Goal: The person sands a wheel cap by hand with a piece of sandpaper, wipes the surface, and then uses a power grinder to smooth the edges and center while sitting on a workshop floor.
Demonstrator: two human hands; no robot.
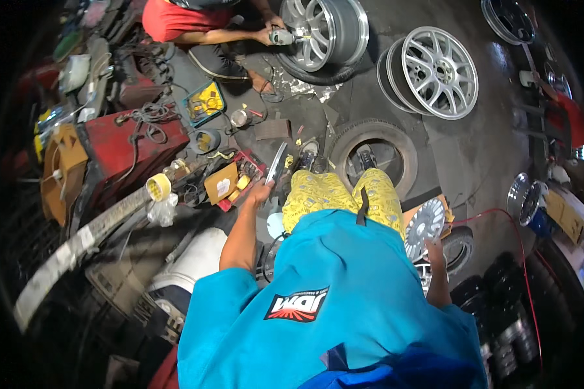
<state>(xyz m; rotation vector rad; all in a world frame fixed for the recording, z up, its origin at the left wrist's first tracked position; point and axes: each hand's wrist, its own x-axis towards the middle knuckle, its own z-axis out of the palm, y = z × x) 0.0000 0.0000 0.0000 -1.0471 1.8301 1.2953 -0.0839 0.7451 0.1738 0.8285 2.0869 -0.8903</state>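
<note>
My left hand point(261, 190) is closed on a thin silver piece point(277, 161), seen edge-on, beside my yellow patterned shorts point(315, 194). On my other side, my right hand point(435, 251) grips the edge of a silver multi-spoke wheel cover point(424, 227), which is over a cardboard piece and beside a small tire point(461, 246). A larger tire point(405, 152) lies flat around one of my feet.
Another person point(182, 19) holds a power tool point(281, 37) at a wheel point(318, 32). Silver rims point(440, 71) lie at upper right. A red metal box point(120, 136), tools and cables clutter the left. A red hose point(519, 240) and black rims point(506, 311) are at right.
</note>
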